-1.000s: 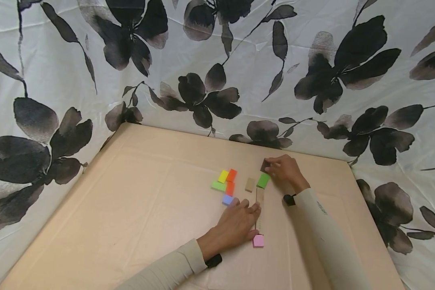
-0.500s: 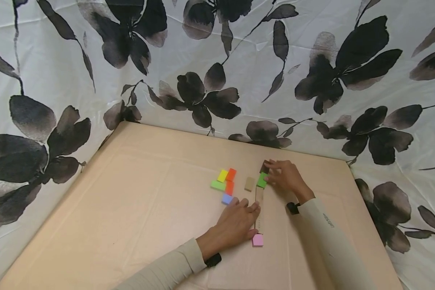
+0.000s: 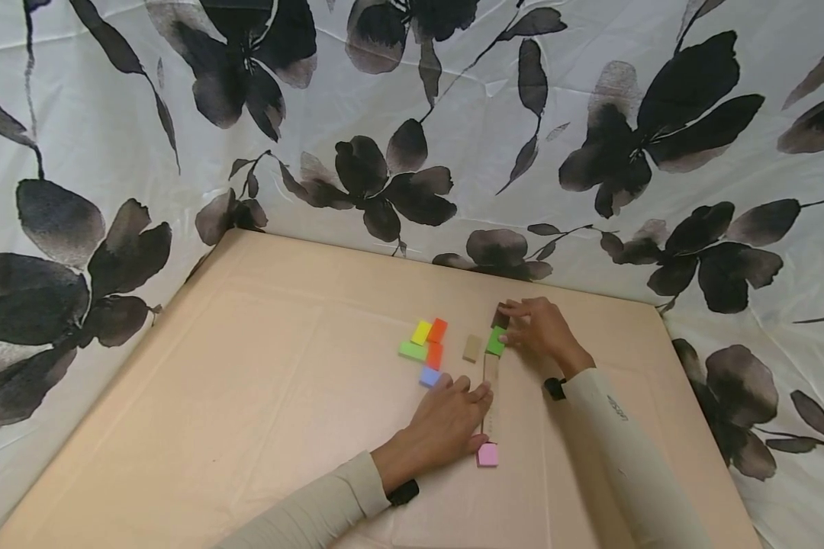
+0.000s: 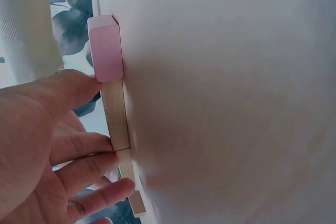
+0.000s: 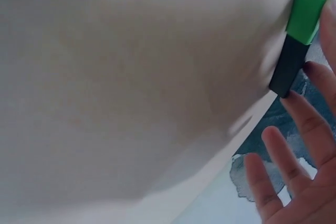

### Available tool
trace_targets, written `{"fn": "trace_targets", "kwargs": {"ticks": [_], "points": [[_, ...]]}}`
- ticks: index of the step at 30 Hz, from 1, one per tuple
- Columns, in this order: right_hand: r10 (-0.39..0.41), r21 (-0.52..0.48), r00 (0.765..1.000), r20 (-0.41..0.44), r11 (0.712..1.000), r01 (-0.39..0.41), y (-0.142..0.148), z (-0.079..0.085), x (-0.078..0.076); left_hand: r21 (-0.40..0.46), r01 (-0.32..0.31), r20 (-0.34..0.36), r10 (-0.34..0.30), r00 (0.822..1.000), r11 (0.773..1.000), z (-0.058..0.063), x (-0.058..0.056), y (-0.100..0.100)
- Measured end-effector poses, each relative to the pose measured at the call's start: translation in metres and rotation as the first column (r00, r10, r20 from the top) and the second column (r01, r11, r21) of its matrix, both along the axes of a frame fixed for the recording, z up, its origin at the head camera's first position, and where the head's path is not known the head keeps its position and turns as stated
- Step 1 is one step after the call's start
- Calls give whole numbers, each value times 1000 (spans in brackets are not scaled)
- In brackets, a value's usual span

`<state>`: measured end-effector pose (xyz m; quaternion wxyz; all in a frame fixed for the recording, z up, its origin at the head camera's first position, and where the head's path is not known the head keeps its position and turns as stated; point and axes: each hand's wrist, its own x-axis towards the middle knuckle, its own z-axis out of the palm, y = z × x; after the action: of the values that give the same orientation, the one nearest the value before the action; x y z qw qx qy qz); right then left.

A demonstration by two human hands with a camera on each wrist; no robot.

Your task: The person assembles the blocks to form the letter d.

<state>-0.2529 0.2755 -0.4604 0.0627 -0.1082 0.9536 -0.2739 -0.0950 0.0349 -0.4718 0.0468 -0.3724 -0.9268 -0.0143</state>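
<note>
A row of small blocks runs away from me in the head view: a pink block (image 3: 487, 455), plain wooden blocks (image 3: 490, 396), a green block (image 3: 496, 341) and a black block (image 3: 500, 316) at the far end. My left hand (image 3: 436, 423) rests beside the wooden part, its thumb at the pink block's end and its fairly straight fingers touching the wood. At the far end, my right hand (image 3: 545, 332) touches the black block with fingertips on its side and end. One digit lies along the green block in the right wrist view; the remaining fingers are extended.
Left of the row lies a cluster of coloured blocks: yellow (image 3: 422, 332), orange (image 3: 436, 356), light green (image 3: 413, 351) and blue (image 3: 429, 377). A single tan block (image 3: 472, 348) sits between cluster and row. Floral cloth (image 3: 508, 137) hangs behind the table (image 3: 247, 381).
My right hand has brought the black block slightly nearer, up against the green block's far end. The green block has shifted a little. My left hand stays in place.
</note>
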Motion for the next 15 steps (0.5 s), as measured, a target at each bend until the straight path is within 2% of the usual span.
{"fn": "trace_targets", "kwargs": {"ticks": [7,15], "points": [[34,0,999,-33,999,-34,-1,-5,-6,-3,4,-15,-4,1000,1000,-1,1,-1],[111,124,992,-68,987,-102,-3,-1,-8,1,8,-5,-8,1000,1000,-1,1,-2]]}}
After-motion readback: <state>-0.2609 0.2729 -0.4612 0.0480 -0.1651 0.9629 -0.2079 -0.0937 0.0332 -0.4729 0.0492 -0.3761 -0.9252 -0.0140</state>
